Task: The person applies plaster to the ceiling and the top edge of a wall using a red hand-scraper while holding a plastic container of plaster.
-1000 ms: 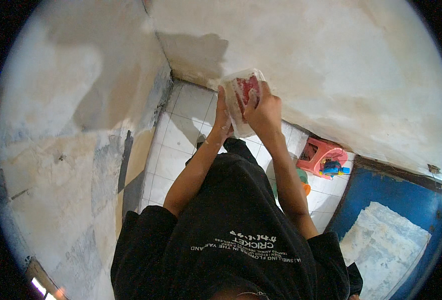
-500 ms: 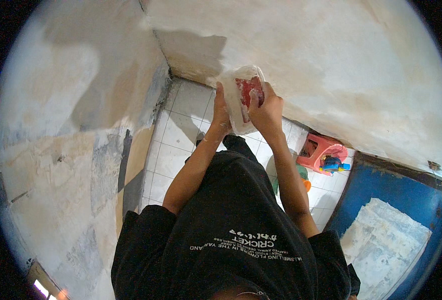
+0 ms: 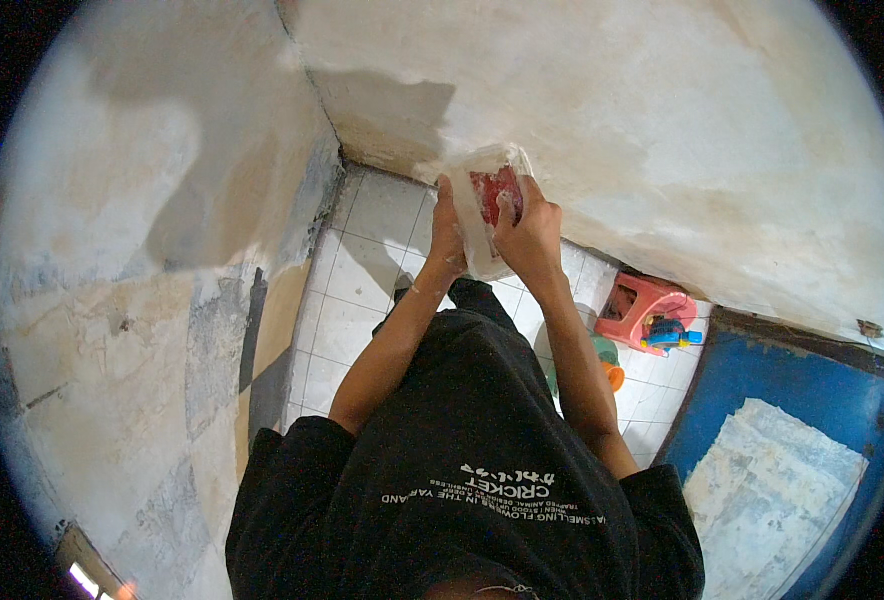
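The plastic tub (image 3: 476, 238) sits between the left hand (image 3: 446, 232) and right hand (image 3: 530, 234), a flat piece (image 3: 490, 190) within it. The front wall (image 3: 602, 110) rises beyond, meeting the left wall (image 3: 112, 330) at a corner. Rightward, the stool (image 3: 622, 325) stands on the tiled floor (image 3: 352, 275), left of the door (image 3: 707, 395).

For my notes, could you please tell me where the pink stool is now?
In the head view, the pink stool is on the floor, right of centre, between the right forearm and the blue panel.
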A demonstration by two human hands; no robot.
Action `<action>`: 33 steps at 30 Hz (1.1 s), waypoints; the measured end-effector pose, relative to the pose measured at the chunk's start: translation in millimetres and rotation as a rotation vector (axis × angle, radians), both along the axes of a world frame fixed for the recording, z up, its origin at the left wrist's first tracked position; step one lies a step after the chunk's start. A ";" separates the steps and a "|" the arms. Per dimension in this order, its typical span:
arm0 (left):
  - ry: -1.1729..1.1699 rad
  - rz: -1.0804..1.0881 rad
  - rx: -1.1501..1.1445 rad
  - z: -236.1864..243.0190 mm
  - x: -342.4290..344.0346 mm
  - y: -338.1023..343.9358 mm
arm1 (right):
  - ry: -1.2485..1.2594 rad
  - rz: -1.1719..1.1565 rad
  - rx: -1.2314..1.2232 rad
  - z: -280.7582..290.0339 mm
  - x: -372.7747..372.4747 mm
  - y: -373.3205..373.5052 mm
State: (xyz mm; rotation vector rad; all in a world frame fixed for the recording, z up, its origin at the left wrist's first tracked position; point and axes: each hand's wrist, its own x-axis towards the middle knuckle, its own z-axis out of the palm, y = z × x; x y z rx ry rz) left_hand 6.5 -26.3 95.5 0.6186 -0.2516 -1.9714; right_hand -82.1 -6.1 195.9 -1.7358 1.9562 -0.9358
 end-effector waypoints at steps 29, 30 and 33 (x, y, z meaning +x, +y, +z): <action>-0.038 0.005 0.009 -7.4 0.9 0.8 | 0.102 -0.005 0.023 4.5 2.3 -7.5; -0.056 0.019 0.009 -5.6 0.3 0.6 | 0.095 -0.017 0.043 4.0 4.9 -6.3; -0.092 0.043 0.005 0.1 -1.5 0.6 | 0.062 -0.029 0.084 3.8 10.2 -2.9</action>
